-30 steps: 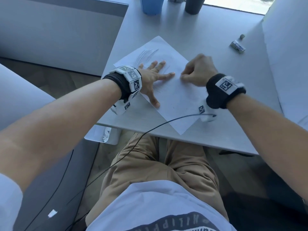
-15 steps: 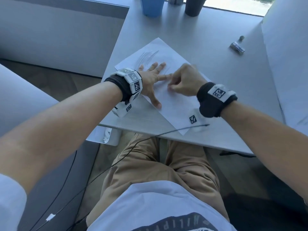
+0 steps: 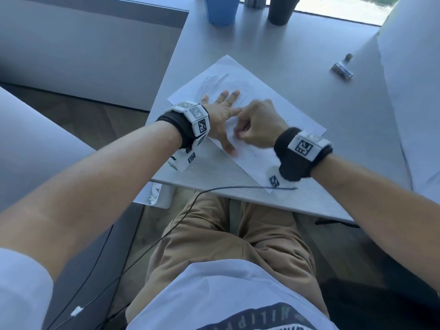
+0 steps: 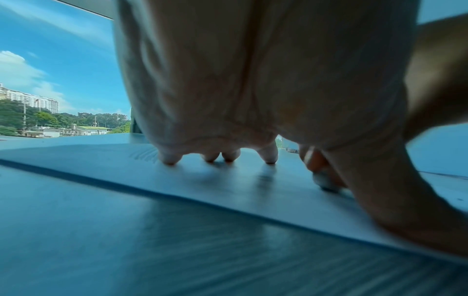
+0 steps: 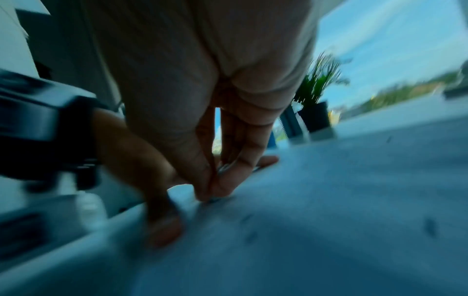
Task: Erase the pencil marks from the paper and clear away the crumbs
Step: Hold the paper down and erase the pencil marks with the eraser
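Left hand [image 3: 220, 120] spread flat on the paper [image 3: 264, 96], fingertips [image 4: 169, 160] and thumb pressing the sheet to the table [image 3: 297, 44]. Right hand [image 3: 258, 127] clenched just beside it, curled fingers pinching a small pale eraser [image 4: 322, 181] against the sheet between left thumb and index. Paper lying skewed near the table's front edge; pencil marks [image 3: 212, 84] showing beyond the left fingertips. Dark crumbs [image 5: 429, 227] scattered on the sheet, blurred. Well apart on the right, a small wrapped block [image 3: 342, 71]. At the far edge, a blue cup [image 3: 220, 10] and a dark cup [image 3: 281, 10].
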